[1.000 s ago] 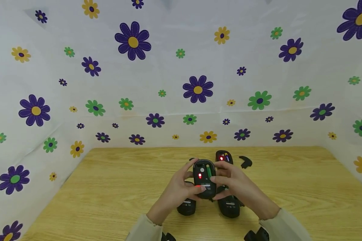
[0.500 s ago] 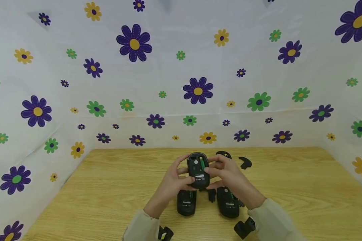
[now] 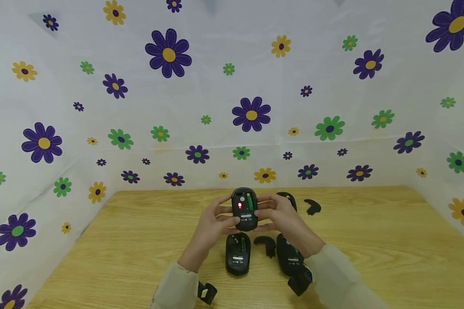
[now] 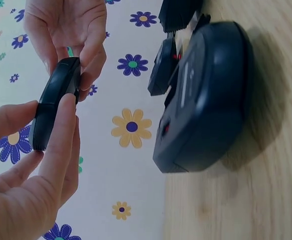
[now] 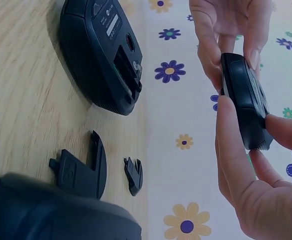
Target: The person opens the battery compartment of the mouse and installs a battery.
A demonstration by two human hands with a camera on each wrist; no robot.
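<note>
A black computer mouse (image 3: 245, 221) is held up off the table, underside facing the head camera. Its battery slot lies uncovered with a green battery (image 3: 249, 201) inside, and a red light glows beside it. My left hand (image 3: 212, 219) grips its left side, thumb on the underside. On the opposite side, my right hand (image 3: 284, 214) pinches the mouse between thumb and fingers. Both wrist views show the mouse edge-on between the two hands. Below it on the table lie another upturned mouse (image 3: 237, 259) and a black curved battery cover (image 3: 267, 243).
To the right, an upturned mouse (image 3: 288, 257) lies partly behind the right wrist's camera (image 3: 300, 282). Another mouse (image 3: 287, 197) sits farther back, partly hidden by the right hand. A second battery cover (image 3: 313, 207) rests at the back right of the wooden table (image 3: 147, 240).
Both hands have carried the mouse up and slightly left in the head view. Its red light shows, disappears, then shows again. The battery cover beneath has come into full view.
</note>
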